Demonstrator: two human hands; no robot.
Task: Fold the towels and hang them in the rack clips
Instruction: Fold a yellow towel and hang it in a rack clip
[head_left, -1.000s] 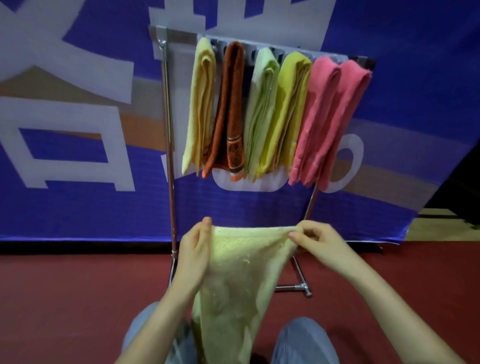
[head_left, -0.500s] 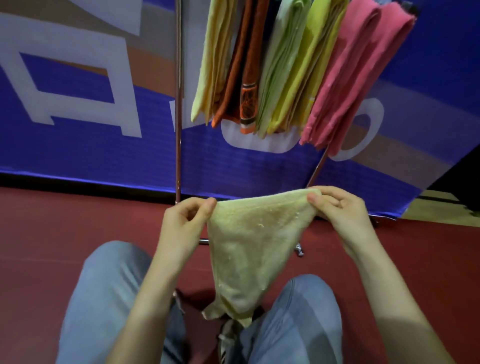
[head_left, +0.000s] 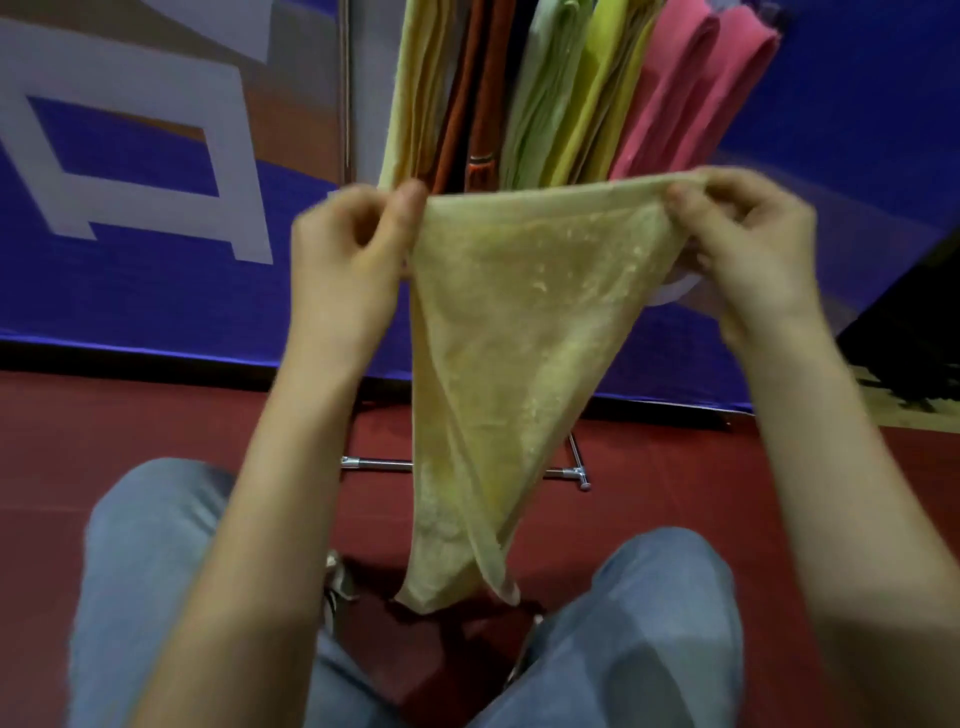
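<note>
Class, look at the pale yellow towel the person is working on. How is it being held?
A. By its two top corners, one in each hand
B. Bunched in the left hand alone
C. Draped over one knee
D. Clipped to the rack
A: the left hand and right hand each pinch a top corner of the pale yellow towel, which hangs down between the knees.

Left hand (head_left: 345, 260) and right hand (head_left: 748, 249) pinching the top corners of a pale yellow towel (head_left: 514, 343), cloth tapering down between denim-clad knees (head_left: 649, 623), folded towels (head_left: 587, 88) hanging on a metal rack (head_left: 345, 88) behind, red floor (head_left: 675, 493), blue banner (head_left: 156, 280).
</note>
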